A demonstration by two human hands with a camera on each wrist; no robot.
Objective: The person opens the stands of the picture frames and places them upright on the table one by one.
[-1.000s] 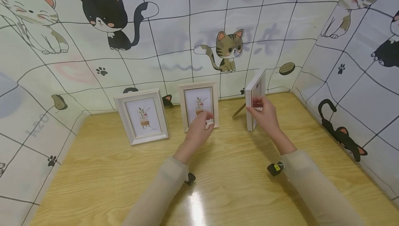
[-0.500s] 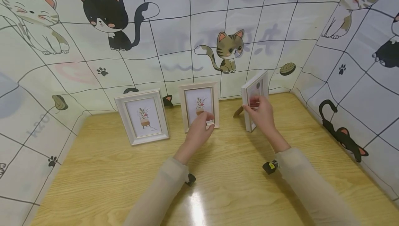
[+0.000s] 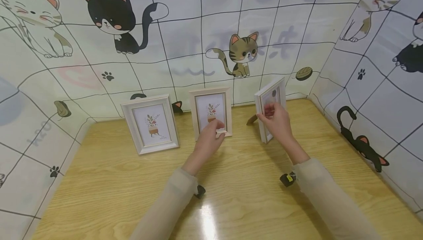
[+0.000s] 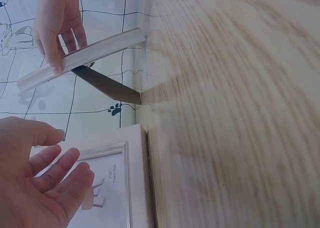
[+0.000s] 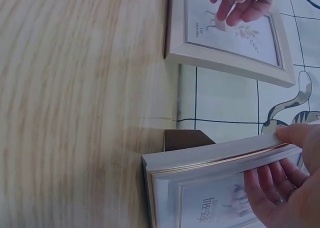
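Three pale picture frames stand on the wooden table along the back. My right hand (image 3: 278, 124) grips the right picture frame (image 3: 268, 95) by its left side, thumb on the outer edge and fingers against the front. That frame is upright and angled, with its brown support leg (image 4: 107, 84) extended behind. My left hand (image 3: 209, 137) hovers before the middle picture frame (image 3: 226, 102), fingers loosely bent and holding nothing; it hides the lower part of the plant picture. The left picture frame (image 3: 152, 124) stands apart, tilted slightly, untouched by either hand.
Behind the frames rises a white wall covering (image 3: 185, 49) printed with cats and grid lines; it continues along both sides. The wooden table (image 3: 244, 188) spreads out in front of the frames. A small black device (image 3: 287, 179) sits at the right wrist.
The right picture frame has turned in my right hand, from nearly edge-on to showing more of its front, and its lower edge came slightly forward. My left hand has barely shifted.
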